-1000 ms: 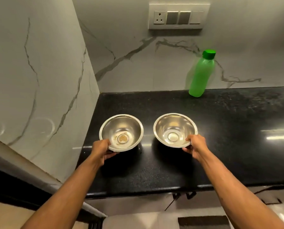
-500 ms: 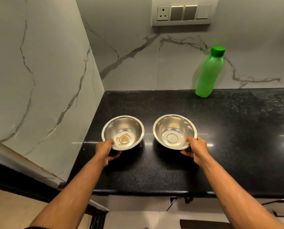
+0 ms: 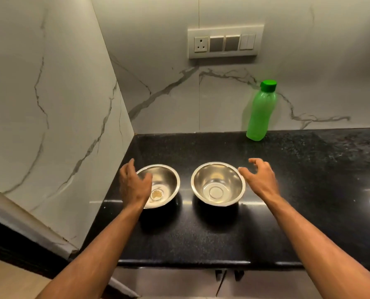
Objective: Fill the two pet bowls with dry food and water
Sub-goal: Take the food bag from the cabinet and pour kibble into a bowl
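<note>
Two steel bowls stand side by side on the black counter (image 3: 201, 231). The left bowl (image 3: 165, 184) has a small patch of brown dry food at its bottom. The right bowl (image 3: 218, 184) looks bare inside. My left hand (image 3: 133, 184) hovers over the left bowl's left rim, fingers spread and holding nothing. My right hand (image 3: 260, 180) hangs just right of the right bowl, fingers loosely curved, apart from the rim. A green bottle (image 3: 259, 113) with a green cap stands upright at the back wall, far right of the bowls.
A marble side wall (image 3: 50, 126) closes the counter on the left, close to the left bowl. A switch and socket panel (image 3: 225, 43) sits on the back wall. The counter's front edge (image 3: 201, 263) runs below my forearms, with cabinet doors beneath.
Both hands have let go of the bowl rims and lifted up and outward with fingers spread. The bowls stay on the counter.
</note>
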